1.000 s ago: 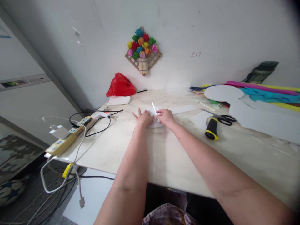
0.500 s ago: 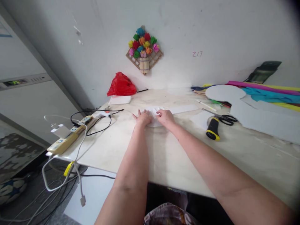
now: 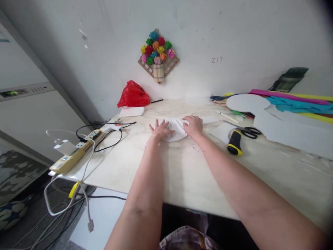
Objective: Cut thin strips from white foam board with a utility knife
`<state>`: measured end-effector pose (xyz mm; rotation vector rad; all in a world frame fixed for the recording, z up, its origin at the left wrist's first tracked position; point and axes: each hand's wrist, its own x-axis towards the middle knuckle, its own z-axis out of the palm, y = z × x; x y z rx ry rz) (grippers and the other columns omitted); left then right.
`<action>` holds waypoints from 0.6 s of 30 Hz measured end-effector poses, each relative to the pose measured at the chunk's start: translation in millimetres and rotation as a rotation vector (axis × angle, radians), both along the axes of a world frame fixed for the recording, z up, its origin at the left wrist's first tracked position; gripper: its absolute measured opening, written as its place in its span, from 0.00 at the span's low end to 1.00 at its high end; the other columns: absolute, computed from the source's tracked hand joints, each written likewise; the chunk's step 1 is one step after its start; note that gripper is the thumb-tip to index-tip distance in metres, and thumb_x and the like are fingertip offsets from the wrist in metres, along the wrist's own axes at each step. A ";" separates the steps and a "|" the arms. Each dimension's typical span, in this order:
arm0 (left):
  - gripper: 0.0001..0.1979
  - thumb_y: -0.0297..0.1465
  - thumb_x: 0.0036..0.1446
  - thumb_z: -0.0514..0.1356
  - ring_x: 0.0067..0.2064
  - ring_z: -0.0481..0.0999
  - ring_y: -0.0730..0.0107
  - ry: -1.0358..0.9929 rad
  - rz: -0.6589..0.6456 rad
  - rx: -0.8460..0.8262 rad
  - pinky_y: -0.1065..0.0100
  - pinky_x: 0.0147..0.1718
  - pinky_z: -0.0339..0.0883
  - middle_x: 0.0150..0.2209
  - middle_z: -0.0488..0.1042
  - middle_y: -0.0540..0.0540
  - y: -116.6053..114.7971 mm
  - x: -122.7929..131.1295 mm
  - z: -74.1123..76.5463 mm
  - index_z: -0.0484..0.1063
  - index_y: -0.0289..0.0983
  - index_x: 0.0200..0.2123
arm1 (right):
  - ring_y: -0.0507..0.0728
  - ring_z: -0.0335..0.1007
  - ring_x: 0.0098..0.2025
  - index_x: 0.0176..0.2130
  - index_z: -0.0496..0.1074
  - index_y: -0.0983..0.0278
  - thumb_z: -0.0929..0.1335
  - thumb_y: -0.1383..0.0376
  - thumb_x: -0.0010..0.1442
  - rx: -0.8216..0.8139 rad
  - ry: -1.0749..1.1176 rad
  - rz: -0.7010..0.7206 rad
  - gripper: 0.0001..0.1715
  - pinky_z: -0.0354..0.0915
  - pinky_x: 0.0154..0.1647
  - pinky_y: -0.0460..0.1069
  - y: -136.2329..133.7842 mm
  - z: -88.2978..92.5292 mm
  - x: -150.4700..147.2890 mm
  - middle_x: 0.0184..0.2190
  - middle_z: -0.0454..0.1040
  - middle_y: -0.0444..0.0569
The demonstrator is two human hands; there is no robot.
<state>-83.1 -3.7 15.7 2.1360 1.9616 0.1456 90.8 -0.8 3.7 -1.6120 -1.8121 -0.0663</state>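
A white round piece of paper (image 3: 174, 137) with raised strips or folds (image 3: 177, 127) across it lies flat on the table between my hands. My left hand (image 3: 159, 132) rests on its left side, fingers spread and pressing down. At the right edge, my right hand (image 3: 194, 126) has its fingers bent together over the paper; the fingertips are partly hidden. A long white paper strip (image 3: 210, 120) sticks out behind my right hand. Small white paper scraps (image 3: 193, 148) lie just in front of it.
On the right are a black-and-yellow-handled tool (image 3: 235, 142), black scissors (image 3: 250, 132) and large white cut sheets (image 3: 286, 129) beside coloured material (image 3: 293, 100). A power strip (image 3: 74, 156) with cables occupies the left edge. A red plastic bag (image 3: 133, 94) sits against the wall.
My right hand has slid right, from the middle of the paper to its edge, uncovering the strips and the scraps. My left hand stays on the paper, fingers more spread.
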 end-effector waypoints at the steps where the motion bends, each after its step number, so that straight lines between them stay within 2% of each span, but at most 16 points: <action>1: 0.36 0.50 0.54 0.49 0.67 0.23 0.52 0.004 -0.029 -0.003 0.34 0.56 0.18 0.68 0.39 0.54 -3.5 0.4 3.2 0.47 0.50 0.65 | 0.60 0.66 0.50 0.43 0.76 0.62 0.64 0.68 0.54 -0.007 0.026 0.008 0.17 0.56 0.54 0.55 2.4 -1.4 3.1 0.48 0.74 0.49; 4: 0.39 0.52 0.52 0.51 0.67 0.25 0.51 0.014 -0.074 -0.027 0.34 0.55 0.16 0.68 0.41 0.52 -12.5 1.6 9.6 0.47 0.48 0.65 | 0.59 0.67 0.51 0.43 0.76 0.59 0.65 0.66 0.53 -0.037 0.065 0.089 0.18 0.58 0.55 0.55 8.9 -7.2 9.9 0.47 0.75 0.46; 7: 0.41 0.54 0.51 0.51 0.67 0.27 0.50 0.015 -0.074 -0.023 0.35 0.55 0.15 0.67 0.43 0.51 -16.3 2.0 10.0 0.47 0.46 0.65 | 0.59 0.64 0.55 0.45 0.75 0.56 0.67 0.64 0.52 -0.078 0.032 0.219 0.19 0.56 0.59 0.56 12.1 -12.0 13.5 0.50 0.73 0.43; 13: 0.42 0.56 0.49 0.52 0.67 0.29 0.48 0.008 -0.051 0.032 0.35 0.55 0.15 0.67 0.47 0.49 -8.7 -0.7 0.4 0.48 0.47 0.65 | 0.60 0.49 0.65 0.54 0.68 0.54 0.68 0.61 0.52 -0.292 -0.030 0.369 0.28 0.39 0.65 0.64 7.9 -8.7 20.7 0.60 0.61 0.43; 15: 0.40 0.54 0.51 0.51 0.67 0.30 0.48 0.005 -0.048 0.042 0.35 0.55 0.15 0.67 0.48 0.50 -4.3 -1.9 -2.8 0.48 0.49 0.65 | 0.60 0.47 0.66 0.56 0.66 0.55 0.67 0.63 0.52 -0.352 0.001 0.408 0.31 0.37 0.65 0.64 8.0 -7.4 24.4 0.62 0.59 0.44; 18: 0.31 0.50 0.57 0.48 0.68 0.31 0.49 -0.015 -0.029 0.051 0.33 0.56 0.21 0.67 0.47 0.55 1.5 -3.3 -7.0 0.50 0.55 0.64 | 0.60 0.49 0.66 0.56 0.66 0.57 0.66 0.68 0.50 -0.387 0.072 0.451 0.33 0.38 0.66 0.62 12.1 -8.1 29.6 0.61 0.59 0.46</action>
